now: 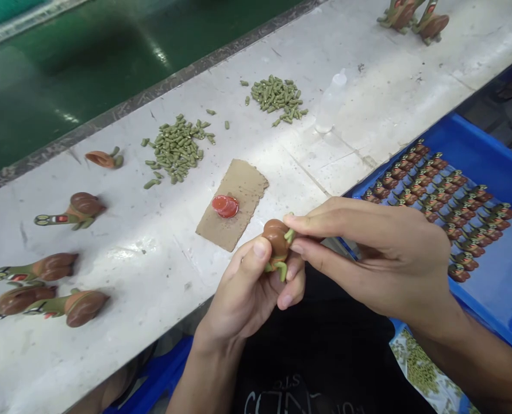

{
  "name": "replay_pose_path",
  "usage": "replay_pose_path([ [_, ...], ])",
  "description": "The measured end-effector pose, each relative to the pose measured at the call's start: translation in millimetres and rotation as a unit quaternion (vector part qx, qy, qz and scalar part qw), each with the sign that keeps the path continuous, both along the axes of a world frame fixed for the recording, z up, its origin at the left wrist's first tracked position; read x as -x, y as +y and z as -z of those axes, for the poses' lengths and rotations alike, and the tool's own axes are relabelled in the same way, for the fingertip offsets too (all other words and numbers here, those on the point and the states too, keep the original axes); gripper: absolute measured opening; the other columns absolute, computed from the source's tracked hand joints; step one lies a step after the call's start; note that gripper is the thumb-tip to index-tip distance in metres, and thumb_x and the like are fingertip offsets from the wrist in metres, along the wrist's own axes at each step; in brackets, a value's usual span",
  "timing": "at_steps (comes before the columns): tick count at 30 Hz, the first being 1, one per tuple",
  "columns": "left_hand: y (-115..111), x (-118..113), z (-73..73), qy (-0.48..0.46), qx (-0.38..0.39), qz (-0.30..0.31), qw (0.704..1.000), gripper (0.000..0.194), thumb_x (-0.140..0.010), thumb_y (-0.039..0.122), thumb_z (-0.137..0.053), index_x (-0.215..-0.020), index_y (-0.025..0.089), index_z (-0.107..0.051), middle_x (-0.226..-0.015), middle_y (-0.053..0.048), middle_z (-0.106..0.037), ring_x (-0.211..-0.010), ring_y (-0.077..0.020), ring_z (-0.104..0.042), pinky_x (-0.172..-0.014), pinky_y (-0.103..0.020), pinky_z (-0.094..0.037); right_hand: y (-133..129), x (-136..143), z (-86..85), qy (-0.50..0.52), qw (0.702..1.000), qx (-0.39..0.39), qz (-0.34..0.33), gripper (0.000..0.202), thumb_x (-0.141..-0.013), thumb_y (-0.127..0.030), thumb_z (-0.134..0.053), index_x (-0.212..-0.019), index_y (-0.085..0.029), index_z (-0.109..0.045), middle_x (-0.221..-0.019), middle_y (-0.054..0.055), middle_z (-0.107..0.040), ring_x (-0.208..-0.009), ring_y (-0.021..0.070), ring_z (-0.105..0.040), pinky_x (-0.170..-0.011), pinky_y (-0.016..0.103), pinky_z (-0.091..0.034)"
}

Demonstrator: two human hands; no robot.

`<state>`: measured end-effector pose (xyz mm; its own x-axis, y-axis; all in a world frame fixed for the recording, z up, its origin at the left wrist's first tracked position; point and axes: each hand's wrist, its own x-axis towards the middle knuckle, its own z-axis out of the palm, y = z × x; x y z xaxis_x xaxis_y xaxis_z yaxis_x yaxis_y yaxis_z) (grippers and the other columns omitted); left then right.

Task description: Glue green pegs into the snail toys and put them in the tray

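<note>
A small figure [276, 237] with a brown shell and green limbs is gripped by my left hand [251, 287], its thumb on the shell. My right hand [368, 247] pinches a small green piece [289, 234] between thumb and finger against the figure's right side. Beyond my hands lies a piece of brown cardboard [238, 190] with a red, glossy blob [225, 205] on it. Two piles of small green pieces, a left pile [176, 150] and a right pile [278, 96], rest on the white table [161, 253].
Several turtle figures [83, 307] lie at the left, with an orange and green part [104, 158] behind them. A translucent bottle [331, 103] stands right of the piles. Two figures [431, 26] are at the far right. A blue bin [492, 144] holds rows of figures.
</note>
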<state>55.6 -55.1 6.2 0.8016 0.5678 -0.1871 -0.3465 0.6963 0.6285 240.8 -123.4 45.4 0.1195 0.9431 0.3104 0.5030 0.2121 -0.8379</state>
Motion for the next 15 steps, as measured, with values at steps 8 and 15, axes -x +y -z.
replay_pose_path([
  [8, 1.1, -3.6, -0.1, 0.015, -0.009, 0.013, 1.000, 0.048, -0.111, 0.062, -0.078, -0.091, 0.020, -0.064, -0.080, 0.003, -0.059, -0.052, -0.0059, -0.045, -0.054, -0.022, -0.044, -3.0, -1.9, 0.3, -0.009, 1.000, 0.010, 0.013, 0.021, -0.114, -0.024, -0.078, -0.126, -0.037, -0.090, -0.118, -0.001, -0.092, -0.104, 0.0245, -0.090, -0.091, 0.040, -0.076],
  [15, 6.3, 3.1, -0.9, -0.069, 0.088, 0.101, 0.989, 0.051, -0.115, 0.070, -0.065, -0.113, 0.022, -0.080, -0.071, 0.007, -0.048, -0.039, -0.0039, -0.031, -0.043, -0.021, -0.030, -6.2, -1.4, -5.2, 0.051, 0.998, 0.028, 0.008, 0.036, -0.110, -0.019, -0.080, -0.141, -0.035, -0.087, -0.117, -0.002, -0.092, -0.096, 0.0200, -0.088, -0.089, 0.034, -0.076],
])
